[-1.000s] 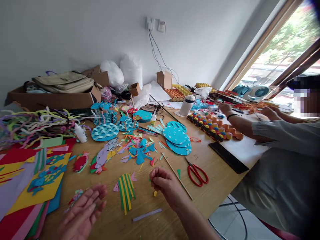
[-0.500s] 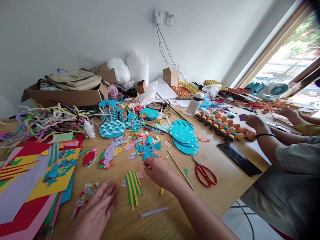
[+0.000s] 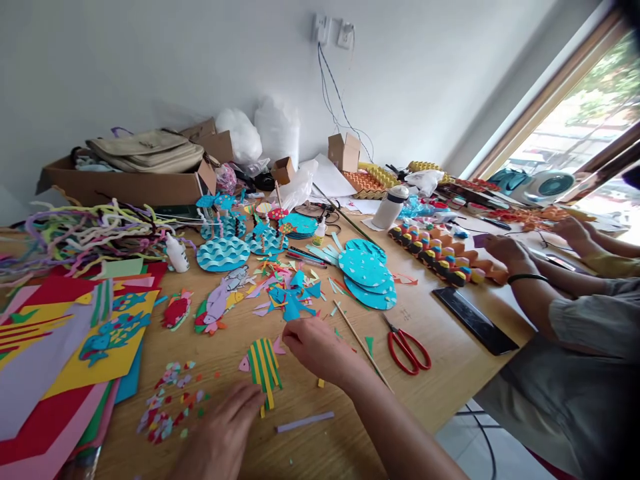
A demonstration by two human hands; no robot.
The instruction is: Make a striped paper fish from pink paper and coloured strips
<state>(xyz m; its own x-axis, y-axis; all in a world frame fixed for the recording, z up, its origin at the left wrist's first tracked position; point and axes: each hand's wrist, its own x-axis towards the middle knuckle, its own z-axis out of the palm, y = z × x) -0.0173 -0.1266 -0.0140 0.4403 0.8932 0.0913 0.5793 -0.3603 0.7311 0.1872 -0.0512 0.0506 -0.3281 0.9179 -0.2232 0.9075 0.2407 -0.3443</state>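
Observation:
On the wooden table lies a paper fish [image 3: 263,363] with green and yellow stripes, a pink head [image 3: 244,363] and a pink tail piece [image 3: 278,345]. My left hand [image 3: 223,427] is open, palm down, its stretched fingertips by the fish's lower left edge; whether they touch it I cannot tell. Beside the tail, my right hand [image 3: 320,350] has its fingers curled together, and what they hold, if anything, is hidden. A lilac paper strip [image 3: 305,422] lies below the fish. Small coloured paper bits [image 3: 173,403] are scattered left of my left hand.
Red-handled scissors [image 3: 409,350] and a thin wooden stick [image 3: 363,343] lie to the right. Blue paper discs [image 3: 370,273], paper scraps [image 3: 293,293] and a glue bottle [image 3: 177,253] are farther back. Coloured sheets [image 3: 60,360] fill the left. A co-worker's hand [image 3: 505,252] holds purple paper.
My left hand has turned palm down and moved right to the striped fish, uncovering the small paper bits. My right hand stays almost in place by the tail.

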